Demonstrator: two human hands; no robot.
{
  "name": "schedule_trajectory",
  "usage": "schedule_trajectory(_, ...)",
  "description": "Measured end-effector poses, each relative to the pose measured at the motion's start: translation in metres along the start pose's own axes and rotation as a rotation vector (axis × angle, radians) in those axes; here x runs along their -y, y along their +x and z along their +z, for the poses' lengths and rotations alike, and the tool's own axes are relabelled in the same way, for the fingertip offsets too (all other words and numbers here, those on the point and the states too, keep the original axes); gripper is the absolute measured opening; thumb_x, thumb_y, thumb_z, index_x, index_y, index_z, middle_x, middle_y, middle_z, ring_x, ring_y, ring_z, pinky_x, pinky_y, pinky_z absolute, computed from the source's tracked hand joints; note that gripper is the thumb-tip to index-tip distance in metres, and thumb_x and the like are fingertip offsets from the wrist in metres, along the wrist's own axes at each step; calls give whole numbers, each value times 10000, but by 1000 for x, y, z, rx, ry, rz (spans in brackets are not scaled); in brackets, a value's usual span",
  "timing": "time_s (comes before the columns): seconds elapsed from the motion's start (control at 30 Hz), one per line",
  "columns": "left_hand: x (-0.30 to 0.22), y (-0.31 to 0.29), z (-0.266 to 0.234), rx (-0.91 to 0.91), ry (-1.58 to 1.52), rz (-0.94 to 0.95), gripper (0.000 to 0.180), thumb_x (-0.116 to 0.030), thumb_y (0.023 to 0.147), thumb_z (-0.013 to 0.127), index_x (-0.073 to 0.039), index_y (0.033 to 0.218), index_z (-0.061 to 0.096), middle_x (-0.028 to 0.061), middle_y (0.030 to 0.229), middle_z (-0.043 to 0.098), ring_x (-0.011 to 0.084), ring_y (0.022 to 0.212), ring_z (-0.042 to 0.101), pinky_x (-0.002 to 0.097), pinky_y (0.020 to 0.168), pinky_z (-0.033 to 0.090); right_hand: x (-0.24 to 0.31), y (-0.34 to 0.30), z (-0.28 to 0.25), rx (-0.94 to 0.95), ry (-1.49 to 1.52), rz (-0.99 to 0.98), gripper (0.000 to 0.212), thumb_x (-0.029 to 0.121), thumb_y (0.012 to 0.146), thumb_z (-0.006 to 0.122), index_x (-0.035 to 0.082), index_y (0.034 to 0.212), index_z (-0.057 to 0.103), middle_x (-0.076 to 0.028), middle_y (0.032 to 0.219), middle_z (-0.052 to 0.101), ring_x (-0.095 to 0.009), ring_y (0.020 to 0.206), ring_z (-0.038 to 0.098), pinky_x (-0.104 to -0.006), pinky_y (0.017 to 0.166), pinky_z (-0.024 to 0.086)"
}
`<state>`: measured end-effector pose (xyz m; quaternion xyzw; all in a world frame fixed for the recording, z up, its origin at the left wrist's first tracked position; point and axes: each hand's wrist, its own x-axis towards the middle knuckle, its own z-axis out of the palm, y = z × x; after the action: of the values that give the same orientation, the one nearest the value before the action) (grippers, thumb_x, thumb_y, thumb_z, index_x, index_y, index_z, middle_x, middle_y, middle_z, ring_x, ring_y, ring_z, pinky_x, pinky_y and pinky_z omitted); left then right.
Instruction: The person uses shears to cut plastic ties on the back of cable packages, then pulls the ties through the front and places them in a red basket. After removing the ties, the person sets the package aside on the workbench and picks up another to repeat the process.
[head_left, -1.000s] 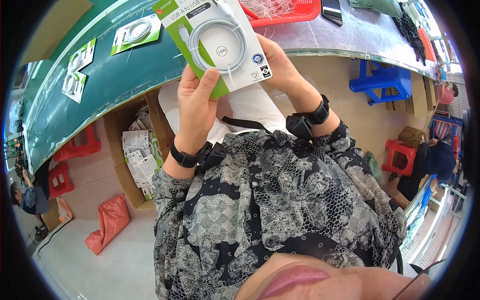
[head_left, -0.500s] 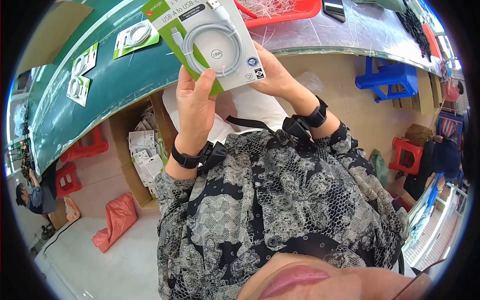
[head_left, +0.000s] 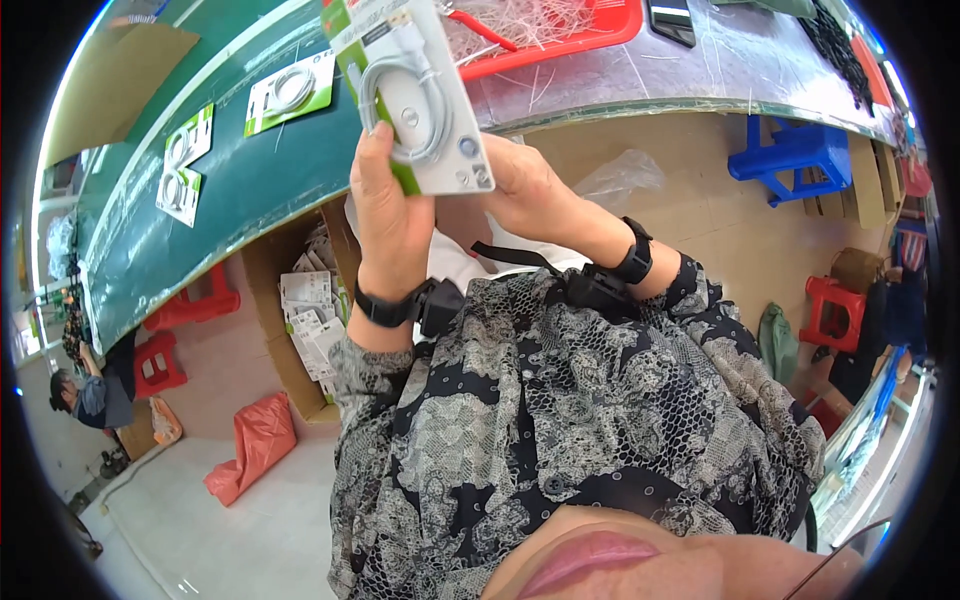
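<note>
A white-and-green blister-carded cable pack (head_left: 455,125), with a coiled white USB cable in it, is held up in front of me above the table edge. My left hand (head_left: 390,205) grips its lower left side, thumb on the front and fingers behind. At the lower right edge is my right hand (head_left: 520,180), its fingers hidden behind the card. The pack stands tilted, its face turned partly aside. On the green table (head_left: 240,165) to the left lie a similar cable pack (head_left: 290,90) and two more packs, one (head_left: 188,140) above the other (head_left: 178,195).
A red tray (head_left: 600,42) holds clear plastic strands and a red-handled tool. Beside it lies a dark phone (head_left: 672,22). Under the table, a cardboard box (head_left: 285,345) contains several cards. A blue stool (head_left: 795,155) stands right; a red bag (head_left: 255,445) lies on the floor.
The cable pack has turned from facing me to a sideways slant and moved slightly left. My right hand has moved left with it. The whole view has shifted a little.
</note>
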<state>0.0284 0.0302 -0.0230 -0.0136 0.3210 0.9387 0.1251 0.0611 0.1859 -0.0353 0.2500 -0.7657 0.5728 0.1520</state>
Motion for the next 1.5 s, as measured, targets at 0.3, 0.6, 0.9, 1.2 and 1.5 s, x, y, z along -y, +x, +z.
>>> schedule_trajectory(0.3, 5, -23, -41, 505, -439, -343, 251, -223, 947, 523, -34, 1111, 546, 32, 857, 526, 165, 817, 519, 338, 803, 452, -32, 55, -48, 95, -208, -375, 158, 13, 833, 635, 22, 989, 614, -91, 882, 610, -250, 795, 625, -320, 654, 511)
schedule_trajectory(0.6, 10, -35, -43, 517, -241, -243, 441, -454, 963, 475, -45, 1112, 546, 62, 818, 491, 195, 780, 493, 414, 785, 438, -102, 118, -84, -54, -1191, -54, 858, 456, 661, 781, 107, 1365, 437, -166, 1276, 508, -359, 1219, 467, -588, 990, 329)
schedule_trajectory(0.9, 16, -26, -65, 590, -245, -211, 549, -537, 954, 445, -25, 1135, 524, 91, 838, 502, 228, 848, 518, 449, 897, 490, -107, 143, -72, 169, -1215, 337, 942, 487, 658, 735, 102, 1430, 358, -204, 1322, 459, -392, 1265, 418, -642, 1040, 248)
schedule_trajectory(1.2, 17, -25, -75, 548, -187, -165, 574, -539, 955, 446, -10, 1172, 497, 90, 837, 505, 221, 862, 522, 442, 898, 493, -97, 144, -78, 26, -986, 378, 768, 426, 736, 698, 74, 1376, 461, -201, 1323, 483, -372, 1243, 454, -547, 1062, 297)
schedule_trajectory(1.5, -4, -15, -58, 401, 18, -104, 617, -527, 950, 461, -11, 1287, 457, 143, 903, 571, 252, 835, 580, 430, 824, 521, -74, 166, -136, -111, 419, 468, 377, 220, 861, 678, 20, 1173, 608, -101, 1065, 626, -149, 961, 592, -235, 868, 457)
